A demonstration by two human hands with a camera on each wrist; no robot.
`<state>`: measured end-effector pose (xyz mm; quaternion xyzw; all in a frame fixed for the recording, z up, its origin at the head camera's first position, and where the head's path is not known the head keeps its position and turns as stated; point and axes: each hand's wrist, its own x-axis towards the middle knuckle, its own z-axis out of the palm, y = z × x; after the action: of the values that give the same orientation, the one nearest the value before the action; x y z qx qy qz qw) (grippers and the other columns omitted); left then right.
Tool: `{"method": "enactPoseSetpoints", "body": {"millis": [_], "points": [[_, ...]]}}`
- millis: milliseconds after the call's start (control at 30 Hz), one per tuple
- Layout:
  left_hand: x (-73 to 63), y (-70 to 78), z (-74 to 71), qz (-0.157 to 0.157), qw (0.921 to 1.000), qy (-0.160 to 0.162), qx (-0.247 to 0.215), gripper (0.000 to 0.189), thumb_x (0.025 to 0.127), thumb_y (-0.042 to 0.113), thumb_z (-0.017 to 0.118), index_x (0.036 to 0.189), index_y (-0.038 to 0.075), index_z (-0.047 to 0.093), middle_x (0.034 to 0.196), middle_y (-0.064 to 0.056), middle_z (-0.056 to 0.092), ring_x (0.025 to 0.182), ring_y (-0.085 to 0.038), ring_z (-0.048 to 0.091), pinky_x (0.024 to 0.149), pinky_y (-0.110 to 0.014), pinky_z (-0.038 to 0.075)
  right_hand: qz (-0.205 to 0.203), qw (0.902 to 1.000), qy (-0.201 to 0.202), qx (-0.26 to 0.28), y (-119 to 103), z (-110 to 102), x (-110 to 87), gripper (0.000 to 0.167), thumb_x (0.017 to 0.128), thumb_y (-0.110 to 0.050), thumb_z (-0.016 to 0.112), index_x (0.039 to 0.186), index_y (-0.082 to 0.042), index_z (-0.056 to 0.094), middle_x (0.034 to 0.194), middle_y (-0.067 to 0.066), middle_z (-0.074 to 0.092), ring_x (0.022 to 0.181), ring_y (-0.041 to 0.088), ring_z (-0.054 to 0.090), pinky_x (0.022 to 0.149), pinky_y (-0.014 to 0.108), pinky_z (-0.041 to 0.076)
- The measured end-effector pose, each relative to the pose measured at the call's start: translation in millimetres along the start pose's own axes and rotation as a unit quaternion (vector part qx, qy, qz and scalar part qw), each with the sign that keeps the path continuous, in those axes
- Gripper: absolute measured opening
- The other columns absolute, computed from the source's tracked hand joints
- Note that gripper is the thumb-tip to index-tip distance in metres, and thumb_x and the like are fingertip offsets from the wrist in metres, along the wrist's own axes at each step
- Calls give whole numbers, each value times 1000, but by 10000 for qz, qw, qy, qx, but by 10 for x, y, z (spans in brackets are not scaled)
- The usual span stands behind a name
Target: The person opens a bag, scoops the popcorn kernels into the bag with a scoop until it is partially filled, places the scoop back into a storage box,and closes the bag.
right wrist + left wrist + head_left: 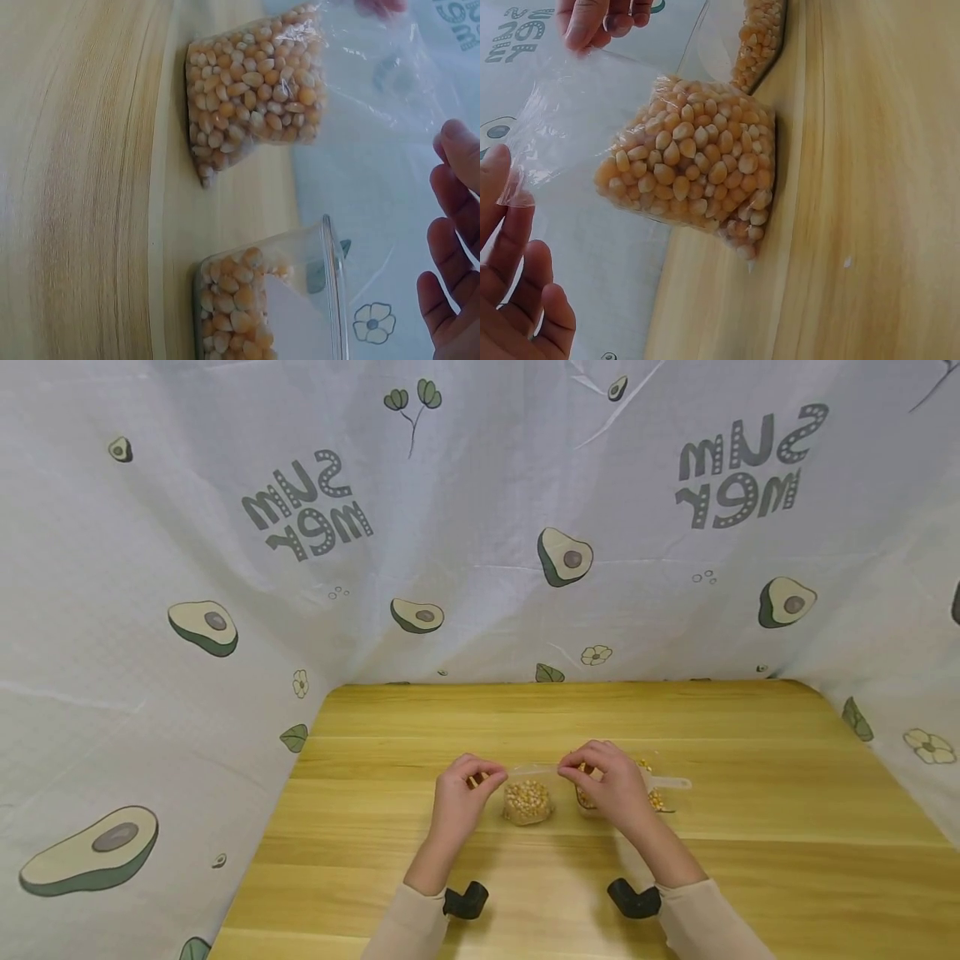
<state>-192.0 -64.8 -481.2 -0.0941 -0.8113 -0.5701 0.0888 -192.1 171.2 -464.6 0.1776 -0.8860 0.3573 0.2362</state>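
Note:
A clear plastic bag (527, 802) part full of corn kernels stands on the wooden table, its empty upper part stretched flat between both hands. My left hand (462, 789) pinches one top corner of the bag between thumb and forefinger, seen close in the left wrist view. The opposite top corner is pinched by my right hand (611, 781). Kernels fill the bag's lower half in the right wrist view (255, 86). Just right of the bag, partly hidden behind my right hand, is a clear plastic box (335, 277) holding more kernels and a white scoop (670, 782).
The wooden table (360, 827) runs back to a pale curtain (480, 527) printed with avocados and lettering. Black angled pieces (467, 901) sit at both wrists, by the sleeves. A tiny white speck (847, 262) lies on the tabletop.

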Motion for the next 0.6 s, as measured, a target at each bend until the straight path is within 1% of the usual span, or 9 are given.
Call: {"method": "enactPoseSetpoints", "body": {"millis": [67,133,200,300,367,467,533,567,600], "points": [[4,-5,-3,16,9999,3,-113,12,90,26,74,95,17,79,92,0,69,77,-6,53,66,-20,46,-85,9999,85,14,15,-18,-8,13,77,-6,82,81,-17,76,80,-6,70,71,7,53,61,27,46],[7,-6,-18,25,9998,39,-204,13,92,26,71,98,17,78,97,0,69,80,-6,54,68,-19,45,-155,9997,188,-8,33,-41,-13,14,77,-4,82,83,-16,76,81,-5,71,71,8,53,62,29,46],[15,-1,-40,137,9996,93,-226,15,95,25,68,100,16,78,104,-1,68,83,-8,55,70,-20,45,-197,9994,290,-64,49,-77,-19,15,76,-3,82,85,-14,77,82,-4,71,73,12,54,63,30,45],[39,5,-85,385,9991,132,-88,18,98,25,64,104,14,77,116,-3,66,91,-14,58,74,-23,46,-202,9986,395,-286,85,-152,-29,15,76,-3,82,87,-13,77,85,-2,73,81,19,57,70,34,46],[63,-3,-114,575,9983,106,65,21,99,24,62,111,12,75,125,-4,64,101,-20,60,79,-30,48,-187,9978,463,-428,111,-209,-42,17,76,-3,82,90,-12,78,89,1,73,87,22,58,75,33,45],[96,-17,-144,718,9969,37,333,31,99,26,61,126,11,68,140,-5,57,124,-28,56,94,-44,49,-193,9964,579,-594,157,-301,-60,21,76,-3,82,96,-10,77,96,6,73,94,25,58,80,34,42],[112,-20,-158,750,9957,-66,538,42,98,27,62,136,11,61,151,-6,48,136,-34,46,103,-57,44,-206,9957,653,-625,200,-373,-67,26,75,-2,82,100,-8,76,101,10,72,97,29,57,82,35,41],[118,-17,-166,734,9950,-115,669,47,98,29,63,141,12,57,155,-7,43,141,-36,41,106,-62,40,-217,9955,683,-627,223,-414,-66,29,75,-1,82,102,-7,76,103,12,72,99,31,57,84,37,40],[121,-11,-172,712,9942,-172,794,53,97,31,63,146,13,53,159,-7,38,144,-39,36,108,-66,36,-219,9954,701,-616,249,-456,-65,31,74,0,82,104,-5,75,106,14,72,102,33,57,86,41,40]]}}
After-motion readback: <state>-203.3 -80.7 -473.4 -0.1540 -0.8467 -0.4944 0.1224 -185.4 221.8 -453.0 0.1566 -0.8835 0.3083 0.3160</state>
